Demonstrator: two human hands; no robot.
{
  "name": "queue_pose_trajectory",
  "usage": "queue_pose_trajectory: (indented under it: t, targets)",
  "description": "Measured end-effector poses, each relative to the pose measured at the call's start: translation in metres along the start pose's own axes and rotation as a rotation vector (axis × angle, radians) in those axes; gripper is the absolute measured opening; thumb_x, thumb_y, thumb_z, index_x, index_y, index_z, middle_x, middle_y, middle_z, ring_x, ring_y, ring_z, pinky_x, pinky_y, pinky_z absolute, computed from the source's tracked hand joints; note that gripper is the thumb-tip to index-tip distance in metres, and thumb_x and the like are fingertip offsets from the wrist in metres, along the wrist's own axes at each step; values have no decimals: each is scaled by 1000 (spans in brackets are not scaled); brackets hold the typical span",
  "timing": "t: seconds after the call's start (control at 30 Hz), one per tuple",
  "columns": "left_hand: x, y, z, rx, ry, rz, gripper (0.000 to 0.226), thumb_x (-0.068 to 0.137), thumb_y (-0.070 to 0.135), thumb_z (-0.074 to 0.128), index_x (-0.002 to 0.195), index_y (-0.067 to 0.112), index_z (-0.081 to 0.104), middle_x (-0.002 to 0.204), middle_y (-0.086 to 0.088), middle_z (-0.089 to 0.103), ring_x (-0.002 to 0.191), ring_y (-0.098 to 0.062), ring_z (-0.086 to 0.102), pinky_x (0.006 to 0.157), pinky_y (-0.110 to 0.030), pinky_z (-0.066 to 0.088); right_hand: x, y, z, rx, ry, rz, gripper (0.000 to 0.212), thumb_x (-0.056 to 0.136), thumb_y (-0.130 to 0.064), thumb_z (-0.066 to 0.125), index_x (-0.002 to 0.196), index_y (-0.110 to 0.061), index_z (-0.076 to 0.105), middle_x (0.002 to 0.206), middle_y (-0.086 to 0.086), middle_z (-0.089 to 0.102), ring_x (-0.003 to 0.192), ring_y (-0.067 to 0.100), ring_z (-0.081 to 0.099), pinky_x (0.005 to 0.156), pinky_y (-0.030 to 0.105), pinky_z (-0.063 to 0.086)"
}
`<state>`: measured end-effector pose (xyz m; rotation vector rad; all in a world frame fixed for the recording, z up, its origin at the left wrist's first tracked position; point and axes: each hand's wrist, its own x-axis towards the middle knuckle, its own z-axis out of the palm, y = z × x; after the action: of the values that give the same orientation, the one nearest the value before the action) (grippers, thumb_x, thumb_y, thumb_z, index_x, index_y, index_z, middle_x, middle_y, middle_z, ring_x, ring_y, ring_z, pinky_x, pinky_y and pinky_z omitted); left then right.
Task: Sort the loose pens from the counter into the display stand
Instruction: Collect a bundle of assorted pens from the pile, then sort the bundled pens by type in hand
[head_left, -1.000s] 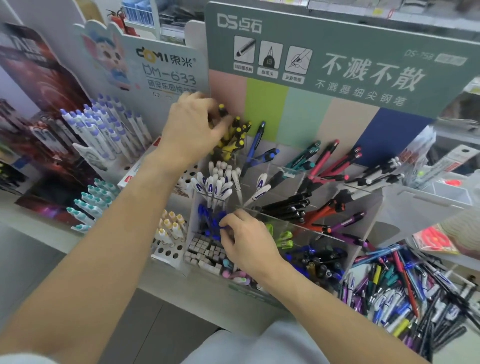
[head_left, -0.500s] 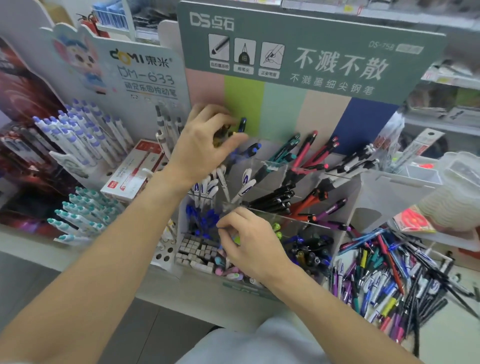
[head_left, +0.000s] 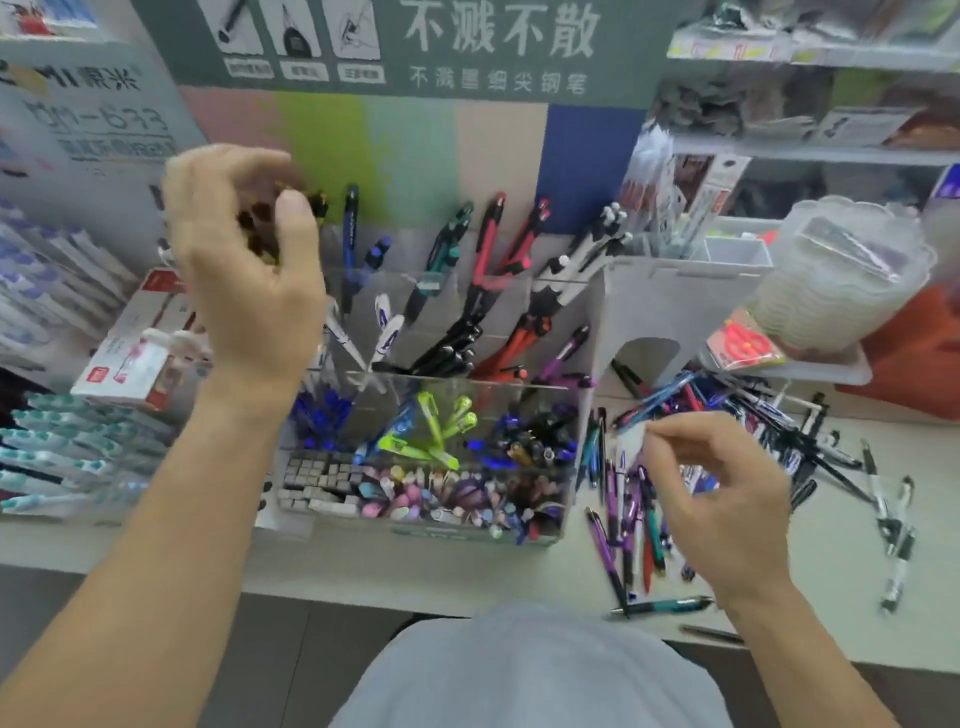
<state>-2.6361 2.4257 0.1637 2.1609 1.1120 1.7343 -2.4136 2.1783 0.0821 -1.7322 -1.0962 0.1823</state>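
Note:
The tiered display stand (head_left: 597, 317) holds pens sorted by colour in clear compartments. My left hand (head_left: 249, 280) is raised at its top-left slot, fingers loosely curled and apart around the tops of yellow-black pens (head_left: 311, 200) that stand there. The loose pens (head_left: 737, 415) lie in a jumbled pile on the counter right of the stand. My right hand (head_left: 722, 504) hovers over the pile's near side above purple and teal pens (head_left: 623, 519), thumb and forefinger close together; nothing clearly shows between them.
A front tray of erasers and pen caps (head_left: 415, 493) sits at the stand's base. White-blue pens (head_left: 57, 457) fill a rack on the left beside a red-white box (head_left: 130, 358). A stack of clear plastic lids (head_left: 841, 270) stands at the right. The counter edge (head_left: 467, 587) runs close to me.
My right hand left the stand's front compartment and swung right over the loose pile. My left hand loosened its grip at the yellow-black pens. The view dropped and shifted right.

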Motion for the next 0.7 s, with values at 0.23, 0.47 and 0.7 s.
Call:
queue_pose_trajectory:
  t: [0.23,0.47,0.7]
  targets:
    - [-124,148,55,-429,-885,-302,10,93,9,64,101,15,61,82,8,64,74,-16,62,67,-25,52,-29,133,-65,-434,-198,773,52,82,-36,83,126,-25,59,131,11,50,120,28,51,104,46,46]
    - [-278,131,144,240,-1510,-467,27,94,31,57,115,13,54,110,-6,62,105,-26,58,88,-37,47,-69,189,-64,-577,-645,1114,124,49,-44,100,143,-14,24,134,14,29,126,37,43,105,43,44]
    - [-320,106,169,409,-1445,-643,60,89,36,69,126,-1,38,125,-17,45,114,-31,46,97,-40,45,-92,219,-81,-218,-526,881,75,68,-28,90,128,-24,45,118,3,46,81,17,55,74,29,45]
